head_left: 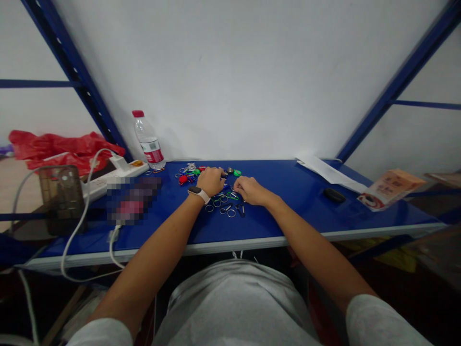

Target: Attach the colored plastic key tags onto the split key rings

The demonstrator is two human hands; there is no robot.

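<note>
Both my hands rest on a blue shelf top (281, 211) among a scatter of small metal key rings (225, 206) and coloured key tags (189, 175). My left hand (210, 181), with a white band at the wrist, is curled closed over the pile near a red tag (183, 179). My right hand (248, 189) is closed in a pinch right beside it, fingertips on a green ring (232, 195). What either hand pinches is too small to make out. A green tag (236, 172) lies just beyond the hands.
A water bottle (148, 140) stands at the back left beside a white power strip (108, 179) with cables. A phone on a stand (62, 198) and a red bag (57, 146) are at the left. Paper (329, 173), a black object (333, 195) and a small carton (391, 187) lie right.
</note>
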